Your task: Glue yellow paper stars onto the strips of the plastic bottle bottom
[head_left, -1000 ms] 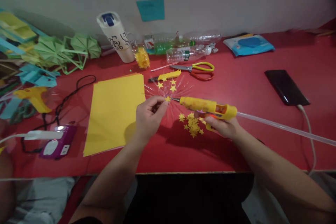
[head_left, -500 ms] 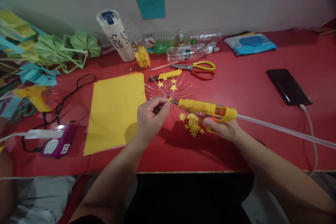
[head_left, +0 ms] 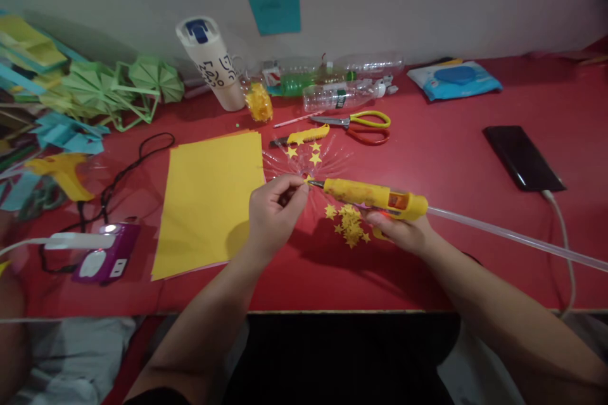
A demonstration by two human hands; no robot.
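Observation:
My right hand point(head_left: 399, 231) is wrapped round the handle of a yellow hot glue gun point(head_left: 363, 193), and a long clear glue stick point(head_left: 503, 235) juts from its back end. The gun's metal nozzle points left, at a small yellow paper star point(head_left: 308, 180) pinched between the thumb and index finger of my left hand point(head_left: 278, 209). Whether the nozzle touches the star I cannot tell. Behind my fingers lies a clear plastic piece cut into fanned strips point(head_left: 332, 166), with a few yellow stars point(head_left: 315, 158) on it. A pile of yellow stars point(head_left: 350, 224) sits below the gun.
Yellow paper sheets point(head_left: 209, 202) lie left of my left hand. Beyond are a yellow cutter point(head_left: 308, 135), scissors point(head_left: 370, 120), plastic bottles point(head_left: 339, 96) and a tumbler point(head_left: 213, 63). A phone point(head_left: 522, 158) is at right; a purple power strip point(head_left: 107, 253) and second glue gun point(head_left: 61, 174) at left.
Almost nothing differs; both hands, the star and the glue gun hold the same positions. The whole view has shifted very slightly.

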